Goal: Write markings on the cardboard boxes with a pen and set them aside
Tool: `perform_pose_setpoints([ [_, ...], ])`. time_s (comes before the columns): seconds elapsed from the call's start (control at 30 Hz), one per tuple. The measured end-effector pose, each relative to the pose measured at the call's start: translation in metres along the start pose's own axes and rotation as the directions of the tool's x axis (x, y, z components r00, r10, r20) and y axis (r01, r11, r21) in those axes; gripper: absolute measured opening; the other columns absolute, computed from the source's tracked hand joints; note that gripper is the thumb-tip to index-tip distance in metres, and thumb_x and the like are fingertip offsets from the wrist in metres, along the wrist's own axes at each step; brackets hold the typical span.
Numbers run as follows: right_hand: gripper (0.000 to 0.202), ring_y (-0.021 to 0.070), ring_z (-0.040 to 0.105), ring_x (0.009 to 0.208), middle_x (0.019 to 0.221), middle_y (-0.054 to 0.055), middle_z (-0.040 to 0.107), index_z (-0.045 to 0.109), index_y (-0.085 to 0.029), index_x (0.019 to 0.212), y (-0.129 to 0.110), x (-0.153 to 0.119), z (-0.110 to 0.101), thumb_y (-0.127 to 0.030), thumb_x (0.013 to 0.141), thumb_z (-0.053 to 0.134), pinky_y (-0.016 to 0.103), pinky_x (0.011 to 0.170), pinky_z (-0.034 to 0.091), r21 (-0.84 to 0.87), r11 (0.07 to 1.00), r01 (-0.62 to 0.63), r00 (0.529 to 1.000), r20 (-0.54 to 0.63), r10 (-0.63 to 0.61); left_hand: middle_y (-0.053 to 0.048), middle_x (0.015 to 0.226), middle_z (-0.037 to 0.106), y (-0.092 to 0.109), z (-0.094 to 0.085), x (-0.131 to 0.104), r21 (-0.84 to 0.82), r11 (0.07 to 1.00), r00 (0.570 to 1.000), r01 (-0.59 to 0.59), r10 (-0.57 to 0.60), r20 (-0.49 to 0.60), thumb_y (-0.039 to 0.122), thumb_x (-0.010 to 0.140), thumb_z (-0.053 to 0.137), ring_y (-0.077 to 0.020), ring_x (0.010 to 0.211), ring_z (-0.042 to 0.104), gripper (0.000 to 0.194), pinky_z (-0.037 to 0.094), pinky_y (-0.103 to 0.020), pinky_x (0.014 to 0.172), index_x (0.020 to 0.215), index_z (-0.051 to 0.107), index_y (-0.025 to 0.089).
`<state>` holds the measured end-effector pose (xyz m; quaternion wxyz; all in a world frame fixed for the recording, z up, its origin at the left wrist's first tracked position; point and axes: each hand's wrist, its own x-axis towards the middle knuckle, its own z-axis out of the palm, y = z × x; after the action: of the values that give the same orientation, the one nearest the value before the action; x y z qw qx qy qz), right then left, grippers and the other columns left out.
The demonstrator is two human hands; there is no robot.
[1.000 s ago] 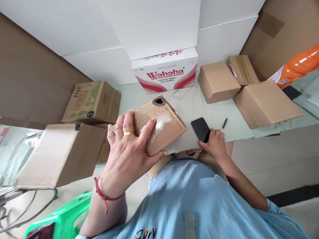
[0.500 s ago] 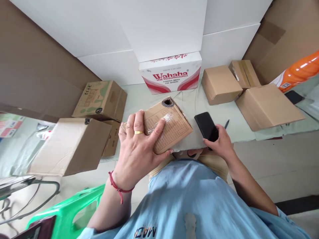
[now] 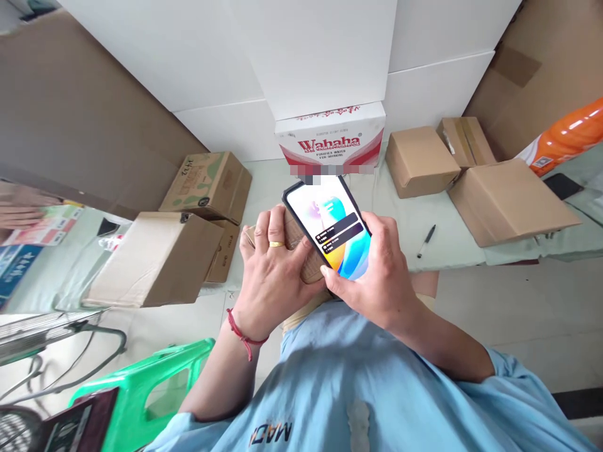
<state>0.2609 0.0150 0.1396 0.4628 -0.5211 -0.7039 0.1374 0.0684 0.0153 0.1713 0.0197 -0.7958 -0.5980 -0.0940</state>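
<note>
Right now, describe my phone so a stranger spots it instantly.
Find the white Wahaha box on the table. Nearer you, your right hand holds the phone, partly hiding a brown carton; unlike that cardboard, it has a glowing screen.

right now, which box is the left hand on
The brown carton partly hidden by the phone in the right hand: the left hand is on it, while neither hand touches the other boxes.

White panels (image 3: 330,56) with thin seams stand behind a table (image 3: 414,213) covered in pale green cloth, flanked by a tall brown left board (image 3: 122,107) and a similar right board (image 3: 560,37). Below spreads a light tiled floor (image 3: 518,314) with a dark strip (image 3: 577,402) at right; a green stool (image 3: 127,370) stands at lower left. The light is soft.
</note>
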Motion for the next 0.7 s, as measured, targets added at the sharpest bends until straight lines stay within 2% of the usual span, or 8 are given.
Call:
perform_pose_setpoints([
  [0.1, 0.087, 0.0369, 0.067, 0.122, 0.138, 0.015, 0.056, 0.035, -0.026, 0.157, 0.0, -0.003, 0.0, -0.037, 0.085, 0.082, 0.059, 0.098, 0.068, -0.008, 1.0, 0.006, 1.0, -0.014, -0.006, -0.026, 0.183, 0.03, 0.002, 0.001, -0.003, 0.013, 1.0, 1.0, 0.003, -0.003, -0.005, 0.061, 0.091, 0.077, -0.0596, 0.164, 0.032, 0.07, 0.025, -0.084, 0.127, 0.153, 0.069, 0.028],
  [0.2, 0.083, 0.0379, 0.064, 0.127, 0.137, 0.016, 0.057, 0.036, -0.025, 0.157, 0.004, -0.004, -0.006, -0.042, 0.089, 0.081, 0.063, 0.105, 0.065, -0.042, 0.999, 0.025, 0.997, -0.067, -0.028, -0.025, 0.185, 0.028, 0.001, 0.001, -0.006, 0.027, 1.0, 1.0, -0.003, 0.003, -0.007, 0.059, 0.09, 0.08, -0.0603, 0.164, 0.032, 0.079, 0.027, -0.083, 0.126, 0.161, 0.063, 0.03],
  [0.27, 0.082, 0.0377, 0.063, 0.126, 0.136, 0.016, 0.056, 0.038, -0.025, 0.156, 0.013, -0.004, -0.009, -0.047, 0.09, 0.081, 0.063, 0.107, 0.063, -0.074, 0.997, 0.011, 0.994, -0.112, -0.02, -0.025, 0.188, 0.022, -0.002, 0.001, -0.009, 0.035, 0.999, 1.0, -0.002, 0.002, -0.012, 0.058, 0.086, 0.085, -0.0613, 0.165, 0.031, 0.09, 0.028, -0.083, 0.125, 0.167, 0.056, 0.032],
  [0.37, 0.084, 0.0378, 0.061, 0.127, 0.135, 0.015, 0.054, 0.039, -0.025, 0.155, 0.039, -0.006, -0.01, -0.052, 0.088, 0.082, 0.061, 0.106, 0.062, -0.118, 0.991, -0.057, 0.981, -0.189, 0.033, -0.024, 0.189, 0.016, -0.011, 0.002, -0.016, 0.04, 0.999, 0.999, -0.004, 0.005, -0.032, 0.054, 0.083, 0.089, -0.0613, 0.166, 0.03, 0.101, 0.031, -0.082, 0.126, 0.172, 0.046, 0.033],
  [0.43, 0.085, 0.0377, 0.06, 0.127, 0.136, 0.015, 0.053, 0.038, -0.025, 0.154, 0.062, -0.009, -0.006, -0.052, 0.086, 0.082, 0.057, 0.102, 0.062, -0.159, 0.975, -0.157, 0.969, -0.215, 0.122, -0.023, 0.188, 0.016, -0.019, 0.003, -0.023, 0.033, 0.999, 0.997, -0.024, 0.026, -0.066, 0.052, 0.085, 0.087, -0.0608, 0.167, 0.029, 0.099, 0.033, -0.081, 0.127, 0.172, 0.045, 0.031],
  [0.5, 0.085, 0.0365, 0.062, 0.123, 0.137, 0.015, 0.053, 0.039, -0.025, 0.153, 0.086, -0.015, 0.001, -0.05, 0.084, 0.081, 0.051, 0.094, 0.063, -0.218, 0.93, -0.297, 0.947, -0.188, 0.259, -0.021, 0.187, 0.017, -0.028, 0.006, -0.031, 0.02, 0.999, 0.99, -0.04, 0.042, -0.132, 0.052, 0.087, 0.084, -0.0589, 0.168, 0.027, 0.097, 0.034, -0.079, 0.129, 0.172, 0.043, 0.031],
  [0.6, 0.082, 0.0348, 0.065, 0.113, 0.135, 0.016, 0.055, 0.042, -0.021, 0.151, 0.114, -0.025, 0.016, -0.046, 0.083, 0.08, 0.046, 0.085, 0.061, -0.337, 0.82, -0.463, 0.881, -0.072, 0.468, -0.015, 0.187, 0.016, -0.047, 0.012, -0.05, 0.002, 1.0, 0.971, -0.003, 0.004, -0.239, 0.053, 0.086, 0.083, -0.0537, 0.169, 0.028, 0.109, 0.033, -0.078, 0.133, 0.177, 0.026, 0.038],
  [0.7, 0.079, 0.035, 0.067, 0.114, 0.136, 0.017, 0.056, 0.043, -0.017, 0.151, 0.128, -0.034, 0.032, -0.041, 0.084, 0.079, 0.043, 0.085, 0.059, -0.451, 0.738, -0.502, 0.807, 0.062, 0.587, -0.01, 0.185, 0.018, -0.078, 0.018, -0.077, -0.088, 0.991, 0.947, 0.097, -0.119, -0.299, 0.054, 0.085, 0.083, -0.0515, 0.169, 0.029, 0.117, 0.035, -0.078, 0.134, 0.178, 0.011, 0.047],
])
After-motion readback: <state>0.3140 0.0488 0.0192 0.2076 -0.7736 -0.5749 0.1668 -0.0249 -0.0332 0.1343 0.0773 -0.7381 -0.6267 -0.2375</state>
